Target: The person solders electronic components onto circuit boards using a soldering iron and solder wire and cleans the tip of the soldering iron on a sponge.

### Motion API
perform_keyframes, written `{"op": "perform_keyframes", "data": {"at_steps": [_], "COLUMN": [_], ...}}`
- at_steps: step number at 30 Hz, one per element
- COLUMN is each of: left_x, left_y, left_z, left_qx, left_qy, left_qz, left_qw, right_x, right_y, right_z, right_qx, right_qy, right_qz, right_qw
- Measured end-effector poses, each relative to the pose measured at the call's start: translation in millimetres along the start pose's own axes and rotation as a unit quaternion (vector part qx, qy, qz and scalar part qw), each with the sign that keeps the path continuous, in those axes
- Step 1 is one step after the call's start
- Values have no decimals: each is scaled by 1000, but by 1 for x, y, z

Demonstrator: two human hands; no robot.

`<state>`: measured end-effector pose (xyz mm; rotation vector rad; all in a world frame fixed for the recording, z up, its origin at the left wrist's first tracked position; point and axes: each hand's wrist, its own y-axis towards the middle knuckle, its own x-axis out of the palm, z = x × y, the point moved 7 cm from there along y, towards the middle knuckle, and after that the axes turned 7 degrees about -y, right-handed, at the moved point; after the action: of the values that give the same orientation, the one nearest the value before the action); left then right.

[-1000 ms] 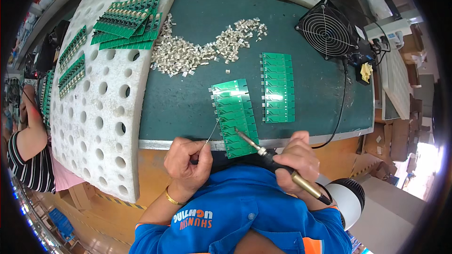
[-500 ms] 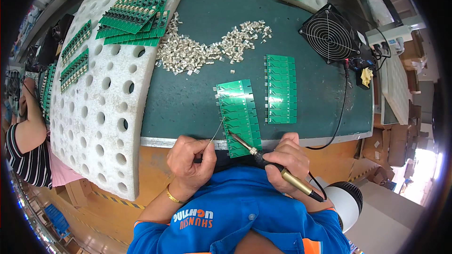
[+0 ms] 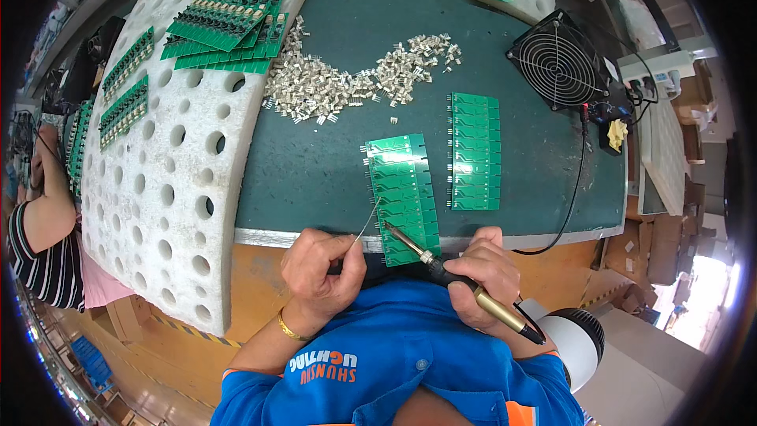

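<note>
A green circuit board lies at the table's near edge, its lower end overhanging. My right hand is closed round a soldering iron with a black grip and gold-coloured handle. The iron's tip touches or nearly touches the board's left side, by the pin row. A thin strand of solder wire is pinched in my left hand, its far end meeting the board just above the iron's tip. To the right lies a second green board, apart from both hands.
Behind the boards is a heap of small white connectors, with one loose connector nearer. A black fan stands at the right. White foam with holes on the left carries populated boards. A person sits far left.
The whole view has shifted slightly. Both hands keep their holds on the solder wire and the soldering iron, and the tools stay at nearly the same spot on the board.
</note>
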<state>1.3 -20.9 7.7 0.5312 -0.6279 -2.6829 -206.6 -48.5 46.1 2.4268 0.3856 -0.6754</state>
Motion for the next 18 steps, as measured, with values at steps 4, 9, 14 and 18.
{"op": "perform_keyframes", "data": {"at_steps": [4, 9, 14, 18], "left_x": [0, 0, 1, 0], "left_y": [0, 1, 1, 0], "left_z": [0, 1, 2, 1], "left_qx": [7, 12, 14, 15], "left_qy": [-2, 3, 4, 6], "left_qz": [-3, -6, -7, -3], "left_qw": [1000, 1000, 1000, 1000], "right_x": [1, 0, 1, 2], "right_y": [2, 4, 4, 4], "right_z": [-4, -6, -9, -12], "right_qx": [-8, -13, -22, -27], "right_qy": [-16, -31, -50, -63], "right_qz": [-9, -17, -22, -43], "right_qw": [1000, 999, 998, 997]}}
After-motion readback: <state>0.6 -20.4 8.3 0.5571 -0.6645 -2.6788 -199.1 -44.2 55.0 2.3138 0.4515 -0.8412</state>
